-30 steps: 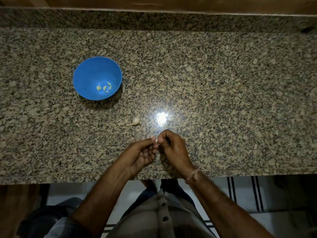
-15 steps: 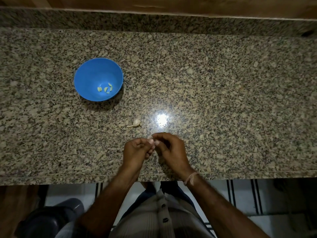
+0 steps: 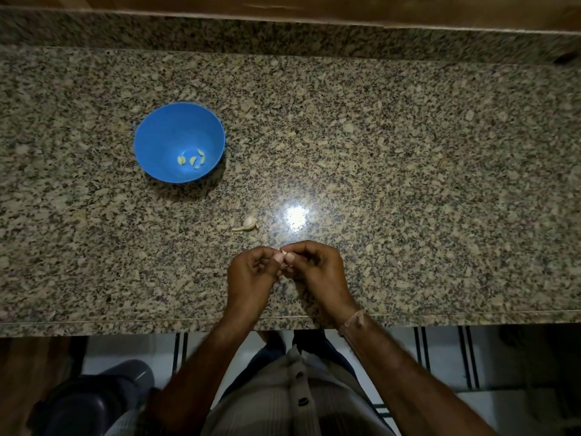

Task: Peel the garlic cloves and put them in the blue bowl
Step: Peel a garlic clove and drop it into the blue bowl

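- Both hands are working together near the front edge of the granite countertop point(image 3: 408, 184), at its middle.
- The left hand point(image 3: 251, 272) and the right hand point(image 3: 317, 269) are meeting fingertip to fingertip, with the fingers curled and pinching one held clove point(image 3: 284, 253) between them.
- Only a pale tip of that clove is showing, so its long axis cannot be told.
- One blue bowl point(image 3: 147, 127) is standing well apart from the hands, far and to the left. The left hand is the nearer one to it.
- Inside the bowl, peeled cloves point(image 3: 191, 159) are lying at the bottom. Four or five are showing, and the exact count is uncertain.
- One loose clove point(image 3: 246, 224) is lying on the counter just beyond the left hand, between the hands and the bowl. Its long axis is running left to right, with the thin tail pointing left.
- Judgement: peeling is under way, and the drop into the bowl is calling for a far-left reach.
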